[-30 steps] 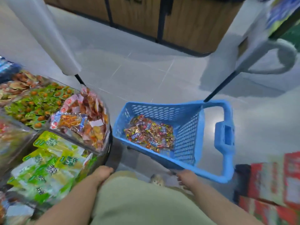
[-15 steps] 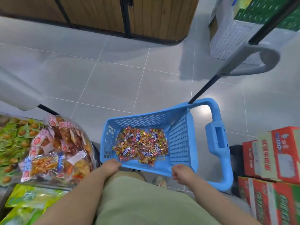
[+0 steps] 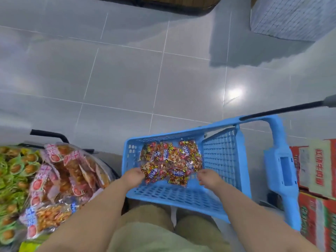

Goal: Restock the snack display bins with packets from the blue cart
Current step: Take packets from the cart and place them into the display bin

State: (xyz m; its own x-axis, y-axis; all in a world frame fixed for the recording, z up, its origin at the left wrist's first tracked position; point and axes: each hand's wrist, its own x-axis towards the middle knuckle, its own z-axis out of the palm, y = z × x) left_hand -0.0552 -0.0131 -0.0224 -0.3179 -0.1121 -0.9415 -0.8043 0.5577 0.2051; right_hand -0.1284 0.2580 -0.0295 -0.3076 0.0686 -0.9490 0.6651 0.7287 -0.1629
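Blue cart [image 3: 181, 195] stands on the grey floor [image 3: 127, 79], between pink snacks [image 3: 69, 171] and two red boxes [image 3: 316, 166]. One heap of packets [image 3: 172, 160] lies inside. Two arms reach over its near wall. Left hand [image 3: 133, 176] touches the heap and right hand [image 3: 209, 178] is beside it, but I cannot tell their grip.

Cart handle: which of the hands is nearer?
Right. The right hand is at the right edge of the packets, toward the cart handle; the left hand at their left edge.

Bright overhead light, glare on floor tiles [image 3: 234, 92], motion-blurred, warped edges.
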